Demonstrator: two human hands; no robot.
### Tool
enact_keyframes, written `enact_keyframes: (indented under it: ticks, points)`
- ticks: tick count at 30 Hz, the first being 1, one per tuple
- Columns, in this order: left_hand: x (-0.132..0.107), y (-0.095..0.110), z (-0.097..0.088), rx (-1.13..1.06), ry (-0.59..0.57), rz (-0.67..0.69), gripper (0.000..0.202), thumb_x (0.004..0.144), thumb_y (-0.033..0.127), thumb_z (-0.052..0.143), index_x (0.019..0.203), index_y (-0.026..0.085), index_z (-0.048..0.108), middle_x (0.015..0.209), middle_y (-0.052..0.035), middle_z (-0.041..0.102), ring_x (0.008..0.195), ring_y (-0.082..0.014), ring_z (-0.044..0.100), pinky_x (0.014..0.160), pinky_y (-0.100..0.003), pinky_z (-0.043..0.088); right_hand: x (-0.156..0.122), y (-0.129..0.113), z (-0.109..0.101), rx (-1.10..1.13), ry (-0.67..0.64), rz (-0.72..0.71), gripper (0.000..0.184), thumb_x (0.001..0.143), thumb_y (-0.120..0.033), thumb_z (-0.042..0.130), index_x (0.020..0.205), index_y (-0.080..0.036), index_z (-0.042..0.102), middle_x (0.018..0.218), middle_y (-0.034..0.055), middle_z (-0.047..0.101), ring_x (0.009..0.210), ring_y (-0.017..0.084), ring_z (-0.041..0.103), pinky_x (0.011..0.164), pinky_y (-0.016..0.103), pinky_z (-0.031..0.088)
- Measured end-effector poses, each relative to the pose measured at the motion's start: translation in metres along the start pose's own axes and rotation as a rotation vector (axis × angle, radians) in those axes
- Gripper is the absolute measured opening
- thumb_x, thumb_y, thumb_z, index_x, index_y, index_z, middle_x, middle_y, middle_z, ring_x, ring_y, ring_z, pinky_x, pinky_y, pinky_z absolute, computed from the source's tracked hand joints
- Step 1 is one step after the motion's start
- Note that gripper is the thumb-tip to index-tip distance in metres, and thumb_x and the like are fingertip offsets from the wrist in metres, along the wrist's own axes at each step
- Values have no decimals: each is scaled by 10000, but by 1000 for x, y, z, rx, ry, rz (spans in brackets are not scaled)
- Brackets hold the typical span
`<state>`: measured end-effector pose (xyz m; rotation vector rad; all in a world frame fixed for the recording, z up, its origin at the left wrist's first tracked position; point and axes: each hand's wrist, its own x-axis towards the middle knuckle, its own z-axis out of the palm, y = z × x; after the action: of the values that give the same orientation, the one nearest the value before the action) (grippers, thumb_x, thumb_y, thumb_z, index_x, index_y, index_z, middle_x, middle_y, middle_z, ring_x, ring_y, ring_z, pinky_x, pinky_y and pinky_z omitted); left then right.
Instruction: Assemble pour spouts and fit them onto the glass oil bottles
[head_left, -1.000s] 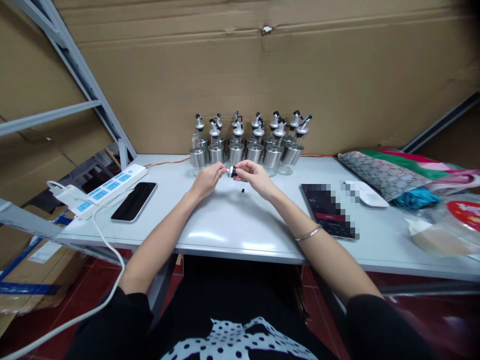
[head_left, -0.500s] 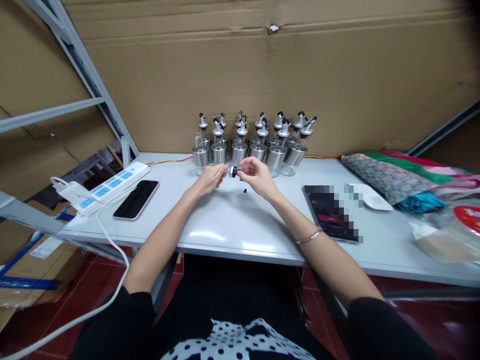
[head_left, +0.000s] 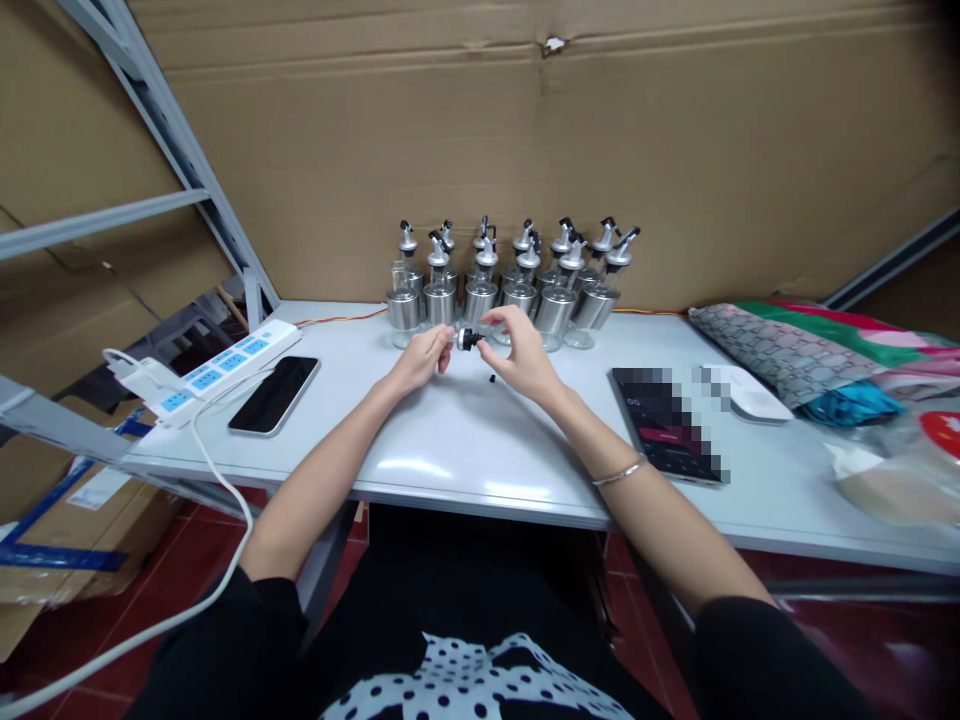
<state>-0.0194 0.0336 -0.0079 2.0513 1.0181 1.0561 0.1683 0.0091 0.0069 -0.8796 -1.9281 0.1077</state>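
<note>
My left hand (head_left: 424,360) pinches a silver-and-black bottle pourer (head_left: 469,340), its black ribbed stopper end pointing right. My right hand (head_left: 519,355) is close by with thumb and fingers spread around that stopper end. Whether the thumb tip touches it, I cannot tell. Below the hands, a tiny black piece (head_left: 492,379) lies on the white table (head_left: 457,450). Just behind the hands stand several glass bottles with metal sleeves (head_left: 480,300), topped by silver pourers with black tips.
To the left lie a phone (head_left: 275,396) and a white power strip (head_left: 232,365) with a trailing cable. On the right are a tablet-like device (head_left: 664,425), a white object (head_left: 750,397), a colourful bag (head_left: 825,350) and a tape roll (head_left: 892,480). Cardboard (head_left: 360,130) backs the table.
My right fingers have parted from the pourer, leaving its black ribbed stopper exposed. My left hand keeps its pinch. The view has shifted slightly.
</note>
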Motion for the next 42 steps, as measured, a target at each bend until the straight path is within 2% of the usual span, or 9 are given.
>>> enact_keyframes:
  ticks: [3,6,13,19,27,42]
  points:
    - [0,4,-1,19,53,21,479,917,592,240,697,201,407,493,34,505,511,-109,483,629,-244,399,1,6,0,-7,32,101,88,821,-251,539,853,-202,604,930,68,601,942,226,523,874,401,407]
    - [-1,7,0,45,62,41,489,915,602,232,692,202,403,497,33,508,514,-109,483,633,-244,404,1,12,1,26,14,176,177,849,-306,534,755,-200,640,924,64,618,957,227,523,922,426,374]
    - [-2,4,1,48,50,73,474,923,583,250,702,196,412,511,40,513,518,-100,484,631,-233,390,1,15,4,91,-24,231,254,821,-420,593,721,-200,671,944,61,631,954,218,535,935,422,372]
    - [-2,3,2,73,76,85,497,913,605,241,687,195,409,510,40,519,529,-98,499,640,-227,398,0,15,5,104,-82,295,269,838,-404,565,694,-205,674,965,70,630,979,229,520,926,426,387]
    - [-2,2,1,59,37,86,471,919,591,252,736,194,429,504,51,516,507,-93,491,621,-219,390,0,13,6,33,21,241,145,766,-315,656,666,-211,669,1053,65,600,1048,248,495,984,476,346]
    - [0,-3,-1,42,22,51,459,928,565,260,725,192,435,495,48,530,503,-95,499,627,-223,392,0,12,3,-28,31,88,80,717,-262,719,754,-227,657,1104,67,562,1095,263,472,997,498,352]
